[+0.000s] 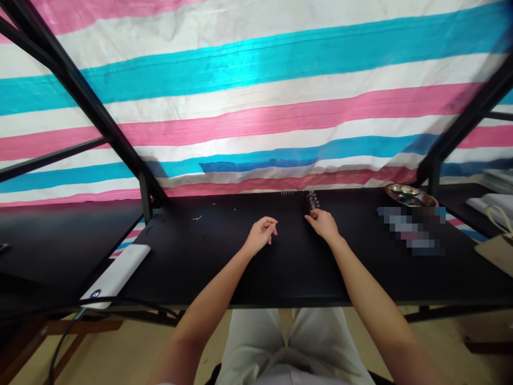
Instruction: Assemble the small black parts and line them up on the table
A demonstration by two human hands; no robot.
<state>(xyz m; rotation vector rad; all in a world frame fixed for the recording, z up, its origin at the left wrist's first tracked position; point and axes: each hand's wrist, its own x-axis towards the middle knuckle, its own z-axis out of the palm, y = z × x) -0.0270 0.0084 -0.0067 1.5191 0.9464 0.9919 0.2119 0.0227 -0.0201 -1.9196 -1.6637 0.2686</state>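
Note:
My right hand [324, 224] reaches to the back of the black table [296, 272], its thumb and fingers closed in a pinch. What lies between those fingertips is hidden. Just beyond them is a cluster of small, clear, bead-like pieces [314, 200]. To the left, my left hand [261, 235] hovers over or rests on the tabletop, loosely curled, with a gap between thumb and fingers. Nothing shows in it. Along the back edge stands a short row of tiny clear pieces [287, 193].
A shiny metal dish [412, 195] sits at the back right, with a pixelated patch before it. At left lies a white power bank [118, 272] with a black cable [60, 342]. White thread scraps [196, 218] lie on the table. Striped sheeting [256, 117] hangs behind, between black frame bars.

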